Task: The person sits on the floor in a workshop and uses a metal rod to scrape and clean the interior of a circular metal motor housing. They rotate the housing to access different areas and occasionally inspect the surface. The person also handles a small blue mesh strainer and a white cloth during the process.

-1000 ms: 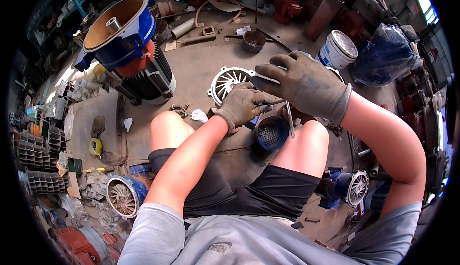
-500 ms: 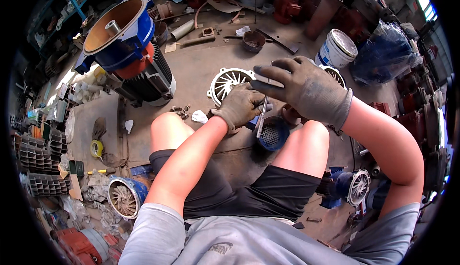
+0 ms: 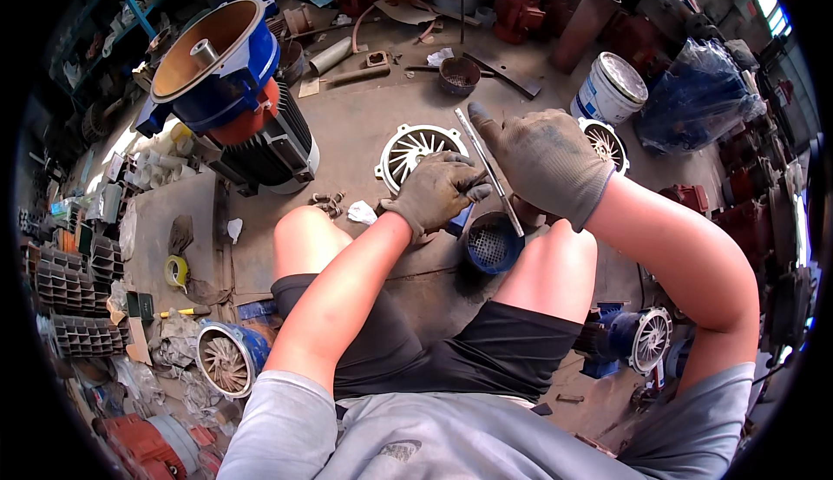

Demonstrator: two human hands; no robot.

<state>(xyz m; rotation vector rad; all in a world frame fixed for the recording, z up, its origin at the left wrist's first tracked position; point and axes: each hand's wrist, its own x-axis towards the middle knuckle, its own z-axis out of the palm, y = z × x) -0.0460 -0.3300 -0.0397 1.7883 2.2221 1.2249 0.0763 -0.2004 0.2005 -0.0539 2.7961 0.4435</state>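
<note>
Both my hands wear dirty grey work gloves. My right hand [image 3: 548,159] is closed at the side of a thin, straight metal bar [image 3: 492,167], one digit pointing up near its top end. The bar leans, its lower end at the rim of a blue cylindrical housing [image 3: 495,253] with a mesh-like grid inside, between my knees. My left hand [image 3: 436,192] is curled just left of the bar, fingers bent; what they grip is hidden. Behind it lies a white round finned cover [image 3: 405,152], partly covered by the glove.
A large blue-rimmed motor [image 3: 276,137] stands at the left. Beyond my hands are a small round pan [image 3: 459,75], a white bucket [image 3: 609,89] and another finned cover [image 3: 606,141]. Smaller blue motors flank me, one at the left [image 3: 230,354], one at the right [image 3: 629,338].
The metal bar has swung so its top leans left and its lower end sits further right. My right hand has turned and lowered, its spread fingers now folded. The left hand stays nearly in place.
</note>
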